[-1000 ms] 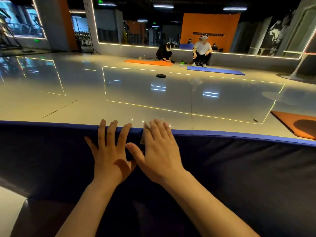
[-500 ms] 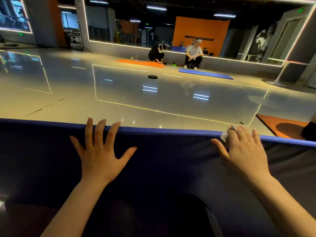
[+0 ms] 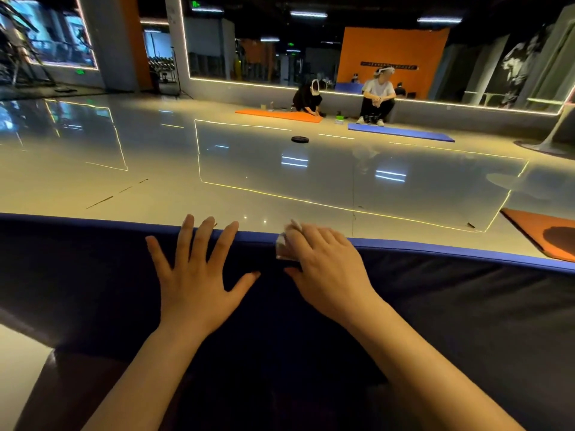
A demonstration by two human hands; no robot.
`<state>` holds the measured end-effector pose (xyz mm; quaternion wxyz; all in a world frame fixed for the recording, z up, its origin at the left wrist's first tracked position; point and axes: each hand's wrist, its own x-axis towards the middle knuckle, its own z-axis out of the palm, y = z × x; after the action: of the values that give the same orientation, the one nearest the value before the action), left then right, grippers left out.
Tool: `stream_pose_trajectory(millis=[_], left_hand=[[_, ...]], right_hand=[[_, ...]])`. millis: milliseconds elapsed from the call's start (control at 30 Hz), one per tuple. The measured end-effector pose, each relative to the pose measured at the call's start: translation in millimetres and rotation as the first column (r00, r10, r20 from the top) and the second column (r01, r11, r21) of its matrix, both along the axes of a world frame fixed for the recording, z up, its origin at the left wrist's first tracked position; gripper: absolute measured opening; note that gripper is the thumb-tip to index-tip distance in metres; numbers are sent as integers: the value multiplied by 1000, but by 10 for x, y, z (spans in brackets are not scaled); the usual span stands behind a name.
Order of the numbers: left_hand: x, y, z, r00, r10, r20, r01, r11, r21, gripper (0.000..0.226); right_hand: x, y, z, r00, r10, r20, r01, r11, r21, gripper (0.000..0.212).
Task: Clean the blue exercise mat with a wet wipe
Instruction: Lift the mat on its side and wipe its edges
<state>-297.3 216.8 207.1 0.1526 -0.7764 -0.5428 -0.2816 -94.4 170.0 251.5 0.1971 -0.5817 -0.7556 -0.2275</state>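
Mat: soft padded blue exercise mat (image 3: 435, 306) fills lower frame, likely pliable | Wipe: thin white wet wipe (image 3: 284, 244) at mat's far edge, centre, limp | Right hand (image 3: 326, 265) presses it, fingers flat | Left hand (image 3: 196, 275) spread flat; you brace there

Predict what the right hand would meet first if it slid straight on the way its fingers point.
Probably nothing solid: the right hand presses the wet wipe at the blue mat's far edge, with bare glossy floor beyond.
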Motion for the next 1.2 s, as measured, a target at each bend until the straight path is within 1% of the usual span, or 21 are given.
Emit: stream_pose_trajectory(millis=[33, 133, 233, 333, 433, 533, 667, 767, 833, 967, 1067, 1133, 1200], left_hand=[[-7, -14, 12, 1000, -8, -2, 8, 1000, -9, 81], [20, -79, 19, 1000, -11, 8, 11, 999, -30, 80], [51, -140, 57, 1000, -6, -15, 6, 999, -35, 80], [162, -190, 181, 998, -38, -50, 38, 999, -9, 78], [484, -253, 299, 994, -104, -19, 104, 994, 10, 77], [921, -315, 301, 978, -207, 29, 208, 978, -23, 73], [1402, -417, 184, 930, -367, -26, 366, 930, -39, 71], [1517, -411, 202, 903, -430, 25, 430, 903, -2, 67], [1421, -305, 168, 904, -427, 11, 426, 904, 33, 64], [975, 1, 70, 953, -303, -2, 302, 951, 68, 62], [891, 24, 68, 959, -282, -16, 283, 956, 76, 64], [963, -39, 65, 964, -264, 40, 260, 963, 74, 63], [1021, -92, 34, 967, -246, 71, 241, 968, 75, 60]], right_hand=[[145, -28, -22, 1000, -12, -6, 12, 999, 35, 53], [350, -127, -69, 1000, 10, -17, -9, 998, 65, 38], [340, -160, -20, 998, 24, -56, -20, 996, 83, 33], [497, -224, 60, 998, 3, -65, 2, 997, 77, 31], [844, -365, 168, 993, -77, -95, 78, 997, 16, 28], [1247, -537, 205, 971, -194, -139, 189, 981, -52, 26], [1766, -858, 160, 910, -331, -249, 306, 942, -136, 30], [1920, -1001, 151, 908, -363, -211, 341, 931, -134, 34], [1943, -1025, 127, 913, -365, -182, 347, 930, -123, 35], [1910, -995, 82, 890, -433, -141, 417, 899, -132, 45], [1661, -868, 39, 861, -475, -182, 463, 880, -106, 46], [1358, -723, 9, 873, -435, -219, 430, 900, -74, 54], [1008, -554, -39, 912, -352, -212, 355, 935, -28, 63]])
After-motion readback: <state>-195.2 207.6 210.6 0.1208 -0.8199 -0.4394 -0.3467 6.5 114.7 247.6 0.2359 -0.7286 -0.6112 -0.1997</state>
